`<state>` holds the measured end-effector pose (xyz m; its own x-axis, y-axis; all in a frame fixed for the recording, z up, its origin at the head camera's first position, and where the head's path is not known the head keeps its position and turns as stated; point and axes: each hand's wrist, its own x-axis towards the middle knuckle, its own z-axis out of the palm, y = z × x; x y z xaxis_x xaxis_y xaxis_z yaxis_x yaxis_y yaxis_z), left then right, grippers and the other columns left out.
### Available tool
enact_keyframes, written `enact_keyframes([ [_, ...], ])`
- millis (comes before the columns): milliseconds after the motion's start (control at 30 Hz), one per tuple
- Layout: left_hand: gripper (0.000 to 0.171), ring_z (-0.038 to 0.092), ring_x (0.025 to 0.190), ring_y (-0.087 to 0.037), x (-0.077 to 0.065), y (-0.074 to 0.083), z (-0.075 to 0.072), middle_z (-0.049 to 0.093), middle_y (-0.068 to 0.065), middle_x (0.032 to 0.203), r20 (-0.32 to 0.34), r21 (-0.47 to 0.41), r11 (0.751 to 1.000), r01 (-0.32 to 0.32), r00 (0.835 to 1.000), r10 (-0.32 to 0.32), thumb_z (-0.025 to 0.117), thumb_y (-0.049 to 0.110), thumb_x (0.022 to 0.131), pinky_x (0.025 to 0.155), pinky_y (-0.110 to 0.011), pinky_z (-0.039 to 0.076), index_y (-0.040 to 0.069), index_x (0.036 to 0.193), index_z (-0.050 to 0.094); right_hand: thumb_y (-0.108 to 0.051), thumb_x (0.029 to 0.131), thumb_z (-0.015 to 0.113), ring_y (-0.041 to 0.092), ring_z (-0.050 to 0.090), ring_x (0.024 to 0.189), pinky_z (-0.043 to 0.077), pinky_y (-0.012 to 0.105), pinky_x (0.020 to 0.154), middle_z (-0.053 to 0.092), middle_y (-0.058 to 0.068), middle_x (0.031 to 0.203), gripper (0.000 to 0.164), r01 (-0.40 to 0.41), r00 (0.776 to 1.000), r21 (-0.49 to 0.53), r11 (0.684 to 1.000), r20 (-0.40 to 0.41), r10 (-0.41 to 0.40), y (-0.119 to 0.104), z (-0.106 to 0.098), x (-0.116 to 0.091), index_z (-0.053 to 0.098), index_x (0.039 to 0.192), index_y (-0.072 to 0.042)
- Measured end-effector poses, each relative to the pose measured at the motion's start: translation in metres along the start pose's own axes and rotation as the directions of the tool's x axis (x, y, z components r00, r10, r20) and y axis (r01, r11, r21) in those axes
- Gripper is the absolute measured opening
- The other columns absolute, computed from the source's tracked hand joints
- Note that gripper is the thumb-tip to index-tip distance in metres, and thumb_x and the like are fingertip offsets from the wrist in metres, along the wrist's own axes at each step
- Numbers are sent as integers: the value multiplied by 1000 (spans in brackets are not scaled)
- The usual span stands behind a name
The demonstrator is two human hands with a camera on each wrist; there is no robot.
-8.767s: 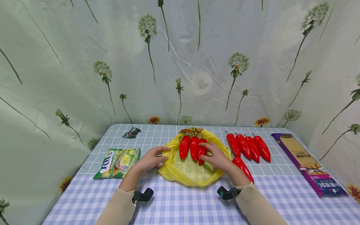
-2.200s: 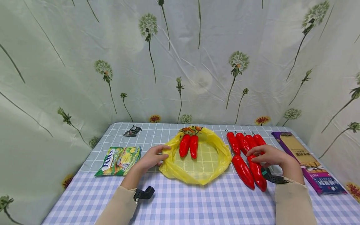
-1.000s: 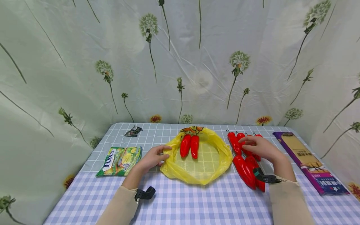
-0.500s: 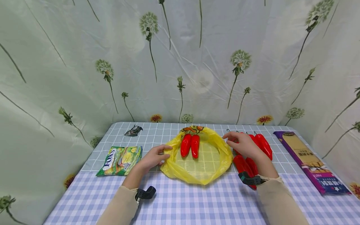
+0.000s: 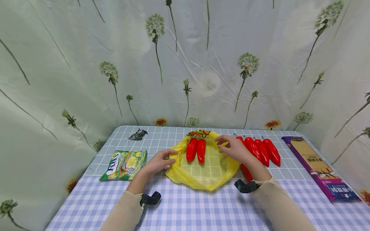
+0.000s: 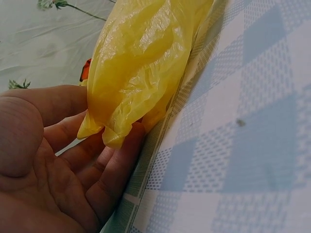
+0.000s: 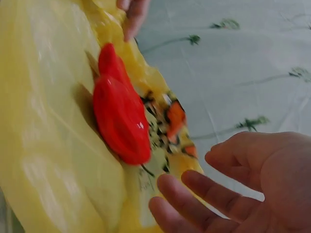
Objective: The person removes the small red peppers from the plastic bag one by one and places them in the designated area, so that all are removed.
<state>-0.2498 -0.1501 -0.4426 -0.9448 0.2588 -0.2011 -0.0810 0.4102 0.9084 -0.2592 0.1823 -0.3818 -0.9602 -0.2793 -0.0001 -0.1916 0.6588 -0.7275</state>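
Observation:
A yellow plastic bag (image 5: 190, 183) lies spread with its mouth wide, two red chili peppers (image 5: 201, 150) side by side inside, near its patterned far edge. At its left rim, my left hand (image 5: 157, 162) holds the bag's edge; in the left wrist view the crumpled plastic (image 6: 141, 63) sits between thumb and fingers. My right hand (image 5: 233, 148) hovers over the bag's right rim, fingers slightly bent and holding nothing. In the right wrist view its fingertips are apart from the peppers (image 7: 121, 119). More red peppers (image 5: 271, 152) lie right of the bag, partly hidden by my right forearm.
A green FOX'S candy packet (image 5: 124, 165) lies left of the bag, with a small black wrapper (image 5: 138, 134) behind it. A long purple pasta packet (image 5: 321, 168) lies at the far right. A flower-printed curtain (image 5: 202, 64) closes off the back.
The third pepper left the bag and lies with those at the right. My right hand has let it go and moved left to the bag. My left hand has stayed at the rim.

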Motion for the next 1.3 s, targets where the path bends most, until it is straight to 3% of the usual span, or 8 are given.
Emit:
enact_keyframes([
  [200,35,59,95,-16,0,1,1,53,-10,147,3,-4,1000,4,1000,-4,65,20,96,70,-25,52,18,131,64,-17,96,64,35,65,111,61,36,73,58,22,138,45,-5,997,40,999,75,2,-7,18,9,53,138,-6],
  [567,34,59,95,-16,0,1,1,54,-9,146,-8,1,1000,2,1000,-2,65,19,96,70,-27,51,19,130,64,-18,96,64,42,55,128,61,38,73,46,23,150,57,-67,994,153,986,96,53,-12,42,22,43,147,-7],
  [733,33,59,91,-15,1,0,1,54,-8,146,-13,-3,1000,11,1000,-11,65,19,96,69,-26,51,21,129,65,-19,95,66,39,57,125,60,35,69,45,21,151,60,-86,993,107,990,84,77,-13,50,29,41,149,-8],
  [967,33,58,85,-15,1,0,2,56,-8,143,-17,-4,1000,10,1000,-10,65,18,96,67,-26,49,21,129,65,-21,94,67,26,62,97,57,31,62,49,16,149,64,-87,994,43,995,72,84,-16,57,35,40,151,-9],
  [1300,33,59,92,-15,0,1,2,55,-8,145,-23,3,1000,10,1000,-10,66,19,96,69,-26,51,22,128,65,-22,92,70,30,57,111,59,32,72,50,16,149,66,-72,995,-30,997,71,74,-13,64,42,42,151,-11],
])
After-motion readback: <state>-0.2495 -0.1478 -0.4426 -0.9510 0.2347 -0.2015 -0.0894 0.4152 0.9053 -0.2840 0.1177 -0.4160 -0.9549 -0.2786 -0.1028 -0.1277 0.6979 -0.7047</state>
